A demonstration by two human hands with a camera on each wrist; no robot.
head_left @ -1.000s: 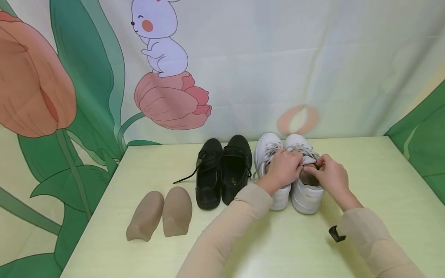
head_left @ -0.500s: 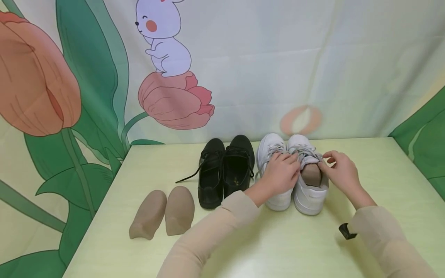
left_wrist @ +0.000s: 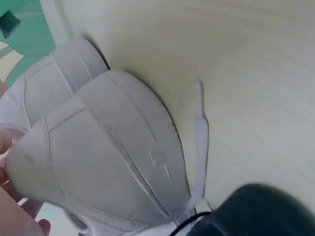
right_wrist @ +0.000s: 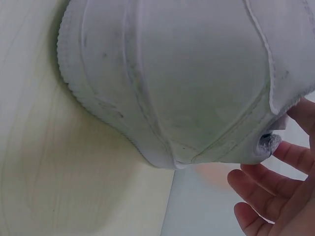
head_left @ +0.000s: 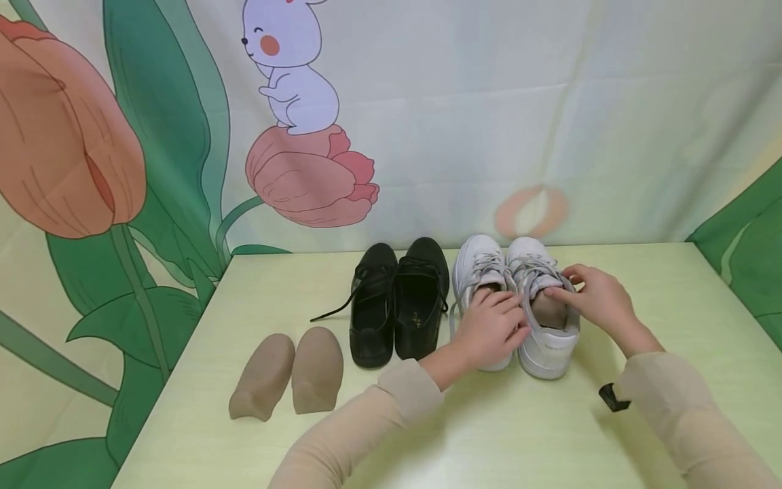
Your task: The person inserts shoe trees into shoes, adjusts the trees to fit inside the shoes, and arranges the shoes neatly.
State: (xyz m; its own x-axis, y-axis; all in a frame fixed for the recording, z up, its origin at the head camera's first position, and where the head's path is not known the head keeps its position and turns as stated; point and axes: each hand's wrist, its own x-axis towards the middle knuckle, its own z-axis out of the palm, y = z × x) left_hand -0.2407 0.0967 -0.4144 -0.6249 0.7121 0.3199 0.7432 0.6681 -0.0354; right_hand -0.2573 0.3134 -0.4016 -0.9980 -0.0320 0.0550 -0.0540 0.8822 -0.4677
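Right hand (head_left: pixel 601 299) at the right white shoe (head_left: pixel 546 350): thumb across the opening, index finger at the outer edge, seems to pinch the collar by the laces; remaining fingers bent loosely off to the side. Probably there to keep the mouth spread around the brown insert (head_left: pixel 548 312), which sits inside, rounded toward the toe.

Left hand (head_left: pixel 491 333) covers the opening of the left white shoe (left_wrist: pixel 113 147), fingers bent over it. Can't tell whether they grip anything: the hand hides its own contact, and the left wrist view only catches fingers by the rim. A brown patch shows past the fingertips, likely another insert. Having a hand on each shoe presumably steadies both.

White shoes stand upright side by side, toes away from the person, so both openings face the hands. Grey laces (head_left: pixel 536 266) lie loose across the right tongue; one lace end hangs down the left shoe's outer side onto the table (head_left: pixel 489 435).

Left of them, just beside: left black shoe (head_left: pixel 371 312) and right black shoe (head_left: pixel 421 305), same direction, nothing visible inside. Further left and nearer the person, two loose brown forms (head_left: pixel 318 370) lie next to each other, rounded ends away, lined up much like the shoes. Printed backdrop (head_left: pixel 452 136) behind.
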